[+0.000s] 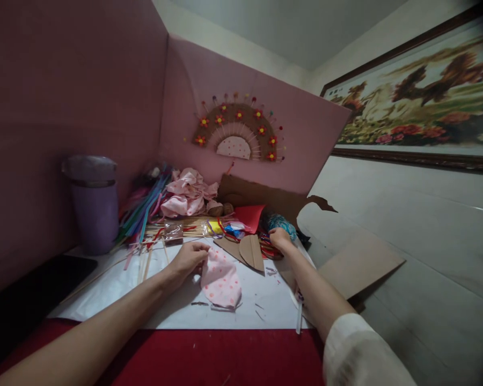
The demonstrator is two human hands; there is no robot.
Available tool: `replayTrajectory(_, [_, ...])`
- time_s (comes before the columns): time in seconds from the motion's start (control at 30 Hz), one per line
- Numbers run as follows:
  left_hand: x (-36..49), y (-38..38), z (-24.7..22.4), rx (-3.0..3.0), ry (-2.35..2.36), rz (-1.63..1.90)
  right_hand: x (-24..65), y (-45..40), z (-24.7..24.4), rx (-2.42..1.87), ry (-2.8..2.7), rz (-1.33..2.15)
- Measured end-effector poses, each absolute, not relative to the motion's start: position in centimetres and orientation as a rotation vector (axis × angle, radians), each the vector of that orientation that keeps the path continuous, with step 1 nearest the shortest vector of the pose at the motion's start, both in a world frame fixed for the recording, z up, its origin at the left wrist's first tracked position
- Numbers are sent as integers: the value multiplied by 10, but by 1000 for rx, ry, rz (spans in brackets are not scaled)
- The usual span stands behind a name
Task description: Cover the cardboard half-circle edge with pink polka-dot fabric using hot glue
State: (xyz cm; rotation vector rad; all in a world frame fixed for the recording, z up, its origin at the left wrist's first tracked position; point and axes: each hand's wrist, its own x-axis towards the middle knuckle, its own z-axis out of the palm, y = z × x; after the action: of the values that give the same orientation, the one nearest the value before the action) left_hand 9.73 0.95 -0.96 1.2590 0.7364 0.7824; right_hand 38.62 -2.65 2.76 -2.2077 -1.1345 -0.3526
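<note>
In the head view, the left hand (191,258) is nearly closed, its thumb and fingers pinching the upper left edge of the dotted pink piece (221,279), which lies near the middle of the white sheet's (273,311) front edge. That grip at the rim probably steadies the piece and leaves most of its face uncovered. The right hand (279,237) reaches towards the worktop's back right corner, its fingers curled beside the teal yarn (282,224); whether they have hold of anything cannot be told.

Between the hands, the cut cardboard (251,253) lies flat, just behind the dotted piece, within easy reach of both. The crumpled pink cloth (185,194), thin sticks (189,228) and coloured stems (147,206) are gathered towards the back left, which seems to keep the front for handwork. The sheet likely shields the red worktop (225,354) from scraps, some of which lie near its front edge. The purple bin (95,209) stands at the back left, apart from the hands. Behind everything, the flowered arch (239,114) is up on the pink panel, clear of the clutter.
</note>
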Motion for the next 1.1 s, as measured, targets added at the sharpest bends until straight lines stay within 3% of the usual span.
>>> replayTrajectory(0.23, [95,6,-8,1230,653,770,305,-51,42,-2094,-1395,-204])
replayTrajectory(0.47, [95,2,-6,1208,537,754,216,-83,8,-1650,-1525,11])
replayTrajectory(0.63, [93,4,-7,1224,505,740,212,-87,-13,-1589,-1459,-66])
replayTrajectory(1.1, [96,4,-4,1234,524,759,211,-86,-20,-1438,-1251,223])
